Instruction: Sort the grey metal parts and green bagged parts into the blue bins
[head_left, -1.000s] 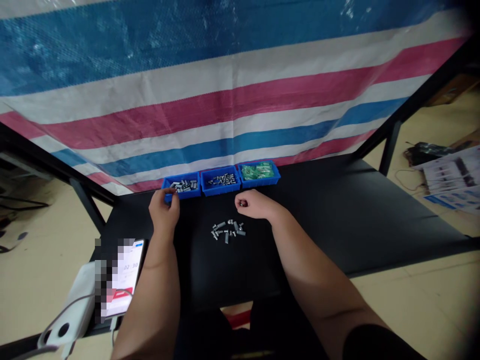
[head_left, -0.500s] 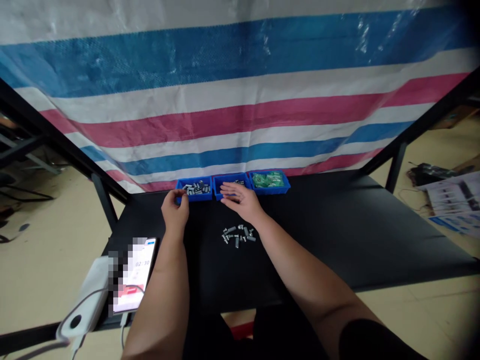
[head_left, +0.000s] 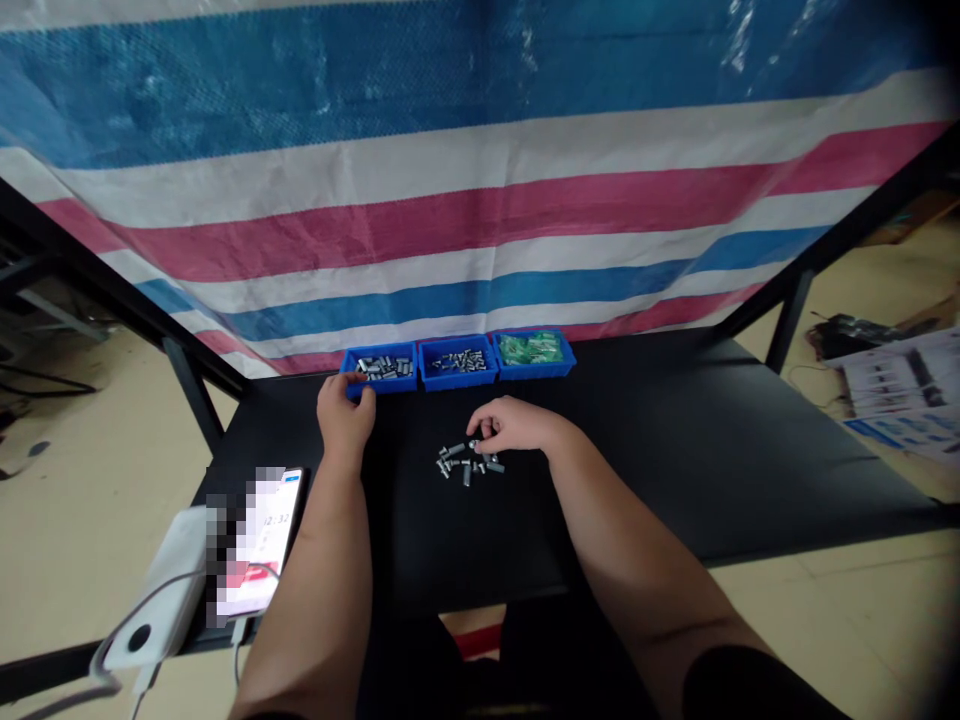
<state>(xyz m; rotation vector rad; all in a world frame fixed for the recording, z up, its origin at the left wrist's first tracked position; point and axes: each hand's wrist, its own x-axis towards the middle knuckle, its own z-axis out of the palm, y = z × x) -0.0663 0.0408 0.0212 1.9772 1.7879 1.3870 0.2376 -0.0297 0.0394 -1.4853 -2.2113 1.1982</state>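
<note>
The left blue bin point(head_left: 394, 387) holds several silver cylindrical metal spacers point(head_left: 386, 368). My left hand point(head_left: 345, 420) is closed around its front left corner, fingers over the rim and thumb by the front wall. A loose pile of small screws point(head_left: 444, 465) and spacers point(head_left: 467, 475) lies on the black table. At the pile's back right edge is my right hand point(head_left: 510, 425), fingers loosely curled and thumb apart from them. A shiny screw shows by its fingertips, with no firm grip visible. Part of the pile is hidden under this hand.
A middle blue bin point(head_left: 459, 379) with small screws and a right blue bin point(head_left: 536, 370) with green-looking packets stand beside the left one. Behind them hangs a striped sheet point(head_left: 450, 220). A phone point(head_left: 259, 550) and a white power bank point(head_left: 161, 590) with cables lie at left.
My right hand has moved from the middle bin toward me, down to the loose pile, and its fingers have curled. My left hand stays at the left bin. The view has shifted slightly.
</note>
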